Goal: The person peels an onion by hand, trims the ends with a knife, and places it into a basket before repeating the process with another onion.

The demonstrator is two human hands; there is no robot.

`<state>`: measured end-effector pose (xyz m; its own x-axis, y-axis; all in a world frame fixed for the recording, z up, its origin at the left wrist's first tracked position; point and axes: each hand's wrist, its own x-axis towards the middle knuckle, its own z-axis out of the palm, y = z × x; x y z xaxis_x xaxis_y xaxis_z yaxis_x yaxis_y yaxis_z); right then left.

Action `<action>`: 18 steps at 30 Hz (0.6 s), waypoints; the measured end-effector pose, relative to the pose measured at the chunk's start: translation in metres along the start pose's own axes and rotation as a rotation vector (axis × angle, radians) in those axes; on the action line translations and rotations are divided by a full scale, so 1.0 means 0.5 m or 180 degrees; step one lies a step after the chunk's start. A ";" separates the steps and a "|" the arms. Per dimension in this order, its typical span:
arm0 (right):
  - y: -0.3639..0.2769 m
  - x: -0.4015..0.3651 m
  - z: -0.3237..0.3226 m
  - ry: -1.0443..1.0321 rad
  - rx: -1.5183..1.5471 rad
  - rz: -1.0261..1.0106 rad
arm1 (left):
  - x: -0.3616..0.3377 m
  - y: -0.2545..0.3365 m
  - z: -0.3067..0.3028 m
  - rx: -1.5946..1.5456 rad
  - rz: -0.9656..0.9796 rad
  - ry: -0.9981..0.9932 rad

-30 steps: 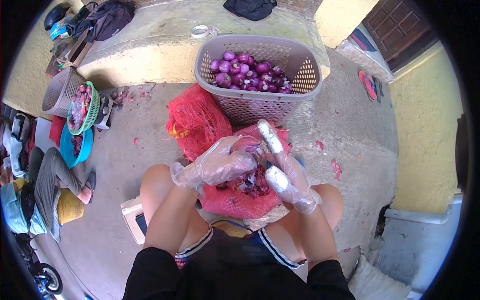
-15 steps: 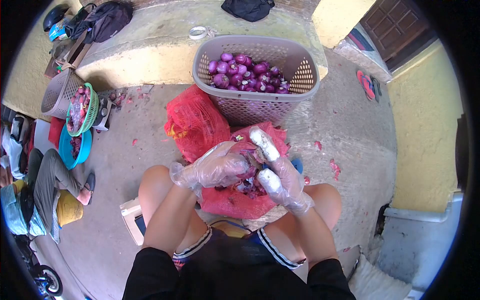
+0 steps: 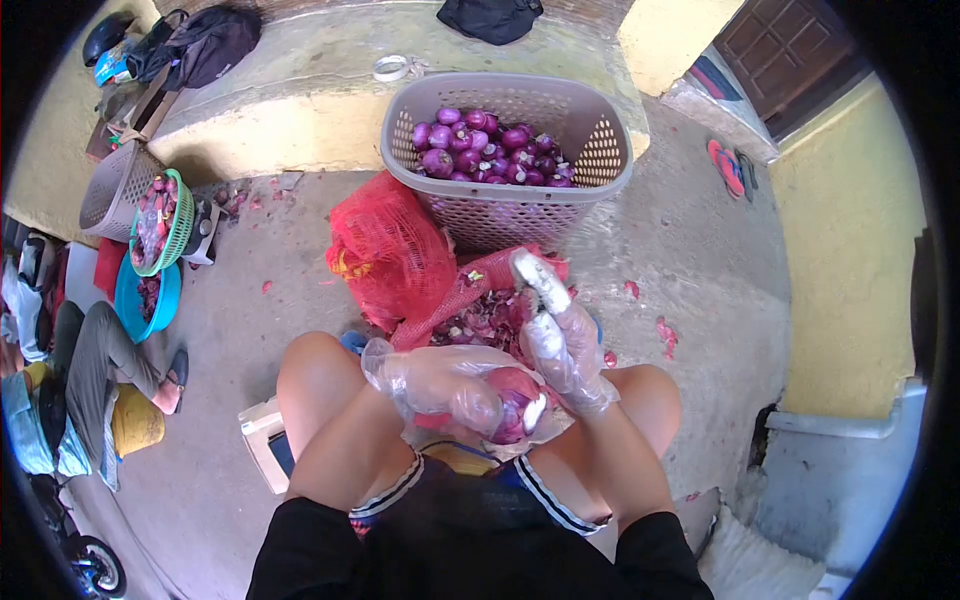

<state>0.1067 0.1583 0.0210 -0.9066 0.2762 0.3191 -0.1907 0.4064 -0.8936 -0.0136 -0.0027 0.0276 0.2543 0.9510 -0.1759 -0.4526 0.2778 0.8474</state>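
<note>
My left hand, in a clear plastic glove, is closed around a red onion low between my knees. A white patch shows at the onion's right side. My right hand, also gloved, has white wrapping on its fingers and is raised just to the right of the onion. Its wrapped fingers come together around a small dark bit; I cannot tell what it is. Beneath and beyond both hands, onion skins lie heaped on a red mesh sack.
A grey-brown perforated basket holds many peeled onions. A full red mesh bag leans by it. At left are a green basket, a blue basin and a seated person's legs. Flip-flops lie at right.
My left hand has brought the onion down toward my lap, away from the skin pile. My right hand has come apart from it and stays higher, uncovering more of the loose skins.
</note>
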 end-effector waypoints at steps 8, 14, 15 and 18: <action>-0.004 -0.004 -0.040 0.0094 0.0107 -0.0222 | -0.018 0.045 -0.008 -0.0128 0.0844 0.0883; -0.044 0.003 -0.084 -0.0786 -0.0762 0.0583 | -0.030 0.054 -0.016 -0.0532 0.1221 0.1729; -0.049 0.004 -0.084 -0.0885 -0.0825 0.0741 | -0.030 0.057 -0.012 -0.0654 0.1228 0.1942; -0.050 0.003 -0.083 -0.0974 -0.1006 0.0665 | -0.010 0.043 -0.008 -0.1016 0.1436 0.2327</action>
<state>0.1255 0.1847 0.0571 -0.9914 0.1305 -0.0069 0.0880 0.6272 -0.7739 -0.0280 -0.0009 0.0449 -0.5592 0.7973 -0.2273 -0.6200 -0.2201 0.7531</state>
